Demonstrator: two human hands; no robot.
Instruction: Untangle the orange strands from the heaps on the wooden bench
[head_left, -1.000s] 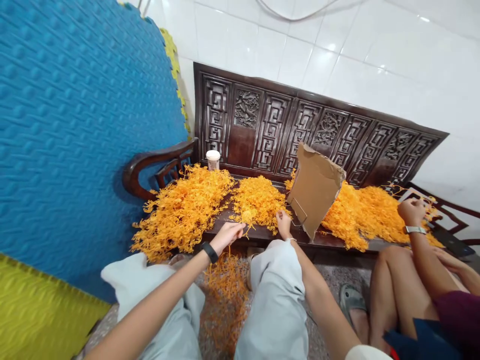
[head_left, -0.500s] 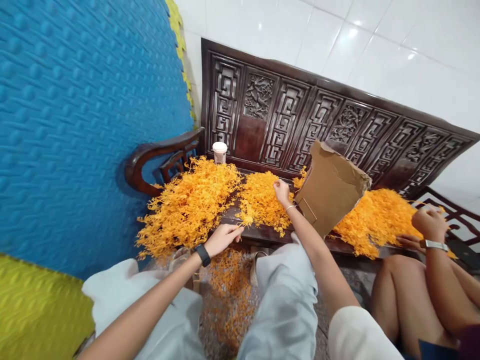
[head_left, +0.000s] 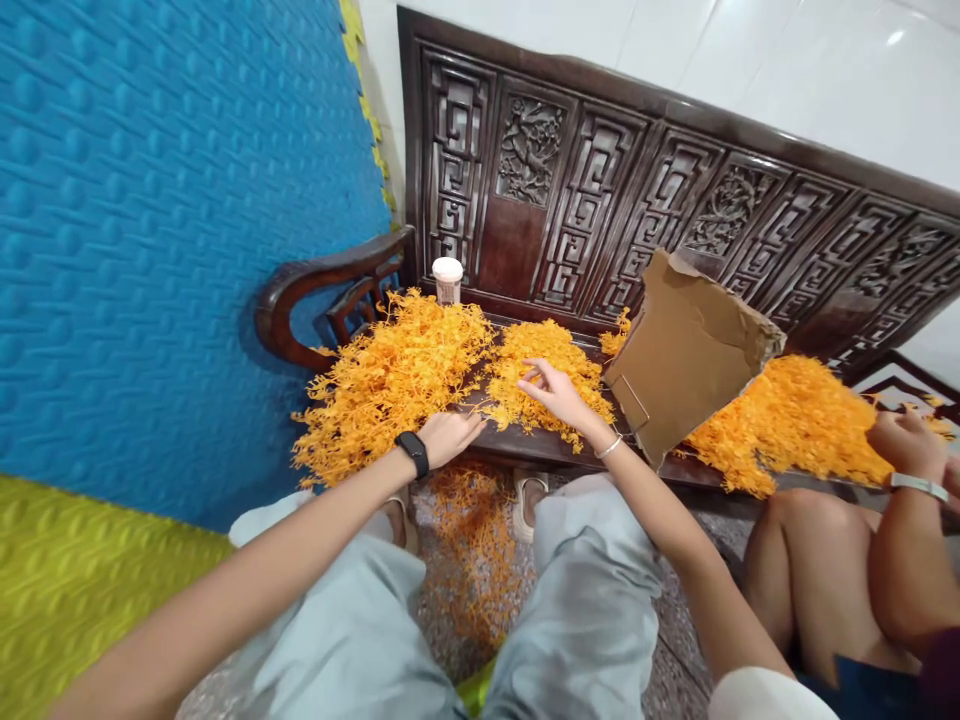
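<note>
Far to the left of our grips stands the blue mat (head_left: 165, 220), with a yellow mat (head_left: 90, 560) below it. Next comes the big left pile (head_left: 390, 385) of orange sprigs, spilling over the table (head_left: 525, 450) edge.

Our left hand (head_left: 448, 436), with a black band (head_left: 414, 453) on the wrist, rests at the table edge, touching the right fringe of that pile. Its fingers curl inward; we cannot tell whether a sprig is pinched between them.

Behind the left grip, near the carved back, stands a small cup (head_left: 448, 279). Below both grips, on the floor between our knees, lies a scatter of fallen sprigs (head_left: 472, 540).

Our right hand (head_left: 555, 392), a thin bangle at its wrist, lies on the middle pile (head_left: 540, 375) with fingers spread apart and nothing clamped. The sprigs sit directly under and around its fingertips.

Just right of this grip leans a torn cardboard (head_left: 686, 365), and beyond it another pile (head_left: 787, 430). At the far right a second person's hand (head_left: 907, 445) works near that pile.

We judge the risks so: the sprigs look tangled, so a lift could drag neighbours off the edge onto the floor, and a sweep to the right could knock the cardboard.
</note>
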